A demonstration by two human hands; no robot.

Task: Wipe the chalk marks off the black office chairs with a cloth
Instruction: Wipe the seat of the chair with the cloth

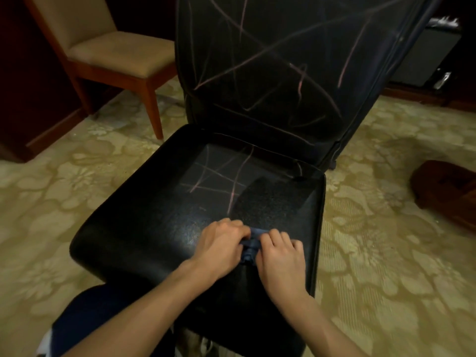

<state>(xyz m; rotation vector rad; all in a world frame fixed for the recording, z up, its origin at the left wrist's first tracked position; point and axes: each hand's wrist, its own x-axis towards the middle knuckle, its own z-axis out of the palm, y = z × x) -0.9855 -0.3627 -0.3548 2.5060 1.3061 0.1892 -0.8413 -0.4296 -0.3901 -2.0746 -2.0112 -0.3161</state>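
A black office chair stands in front of me, its seat [144, 235] wide and glossy, its backrest [283, 60] rising behind. Pink chalk lines [219, 181] cross the middle of the seat, and more run over the backrest. A small dark blue cloth [251, 247] lies bunched on the front part of the seat. My left hand [219, 246] grips its left side with curled fingers. My right hand [280, 256] grips its right side the same way. Most of the cloth is hidden between the two hands.
A tan upholstered chair with wooden legs [110, 52] stands at the back left. A brown wooden object [448, 191] lies on the patterned carpet at the right. Dark furniture [425, 55] lines the back right wall. My knee in dark trousers [98, 313] is at the lower left.
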